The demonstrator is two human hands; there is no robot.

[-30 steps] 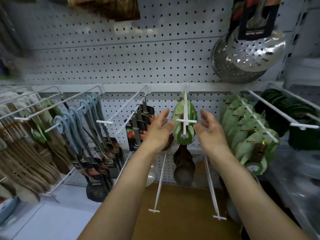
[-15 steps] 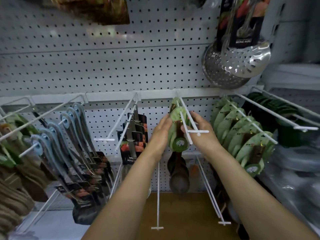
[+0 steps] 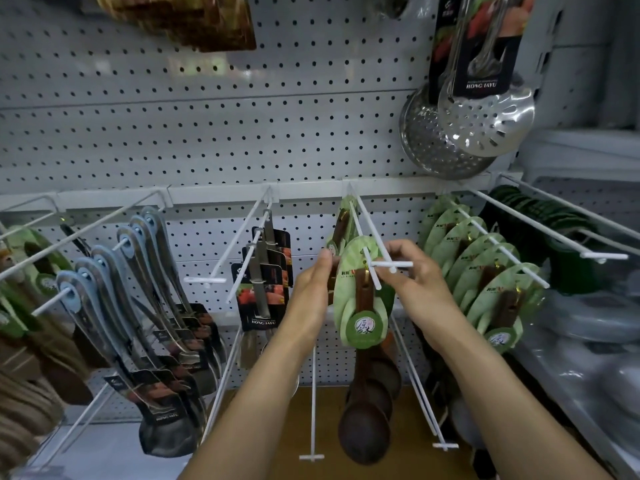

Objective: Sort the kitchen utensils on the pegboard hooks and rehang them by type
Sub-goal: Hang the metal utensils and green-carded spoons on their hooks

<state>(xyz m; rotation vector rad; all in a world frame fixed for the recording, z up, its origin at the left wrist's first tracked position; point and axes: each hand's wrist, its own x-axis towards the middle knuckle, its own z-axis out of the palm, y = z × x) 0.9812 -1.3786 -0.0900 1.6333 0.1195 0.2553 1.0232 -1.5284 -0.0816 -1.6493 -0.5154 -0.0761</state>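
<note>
— What colour is the pegboard (image 3: pixel 207 133)?
— Pale grey, dotted with rows of dark holes; its hooks (image 3: pixel 367 237) are white.
— And the spoons (image 3: pixel 365 420) in the middle?
— Dark brown wood, on light green cards (image 3: pixel 363 306) with a darker green round seal.
— The rest?
— Blue-tagged ladles (image 3: pixel 114 299), shiny steel skimmers (image 3: pixel 485 123) with a black-and-red label.
</note>
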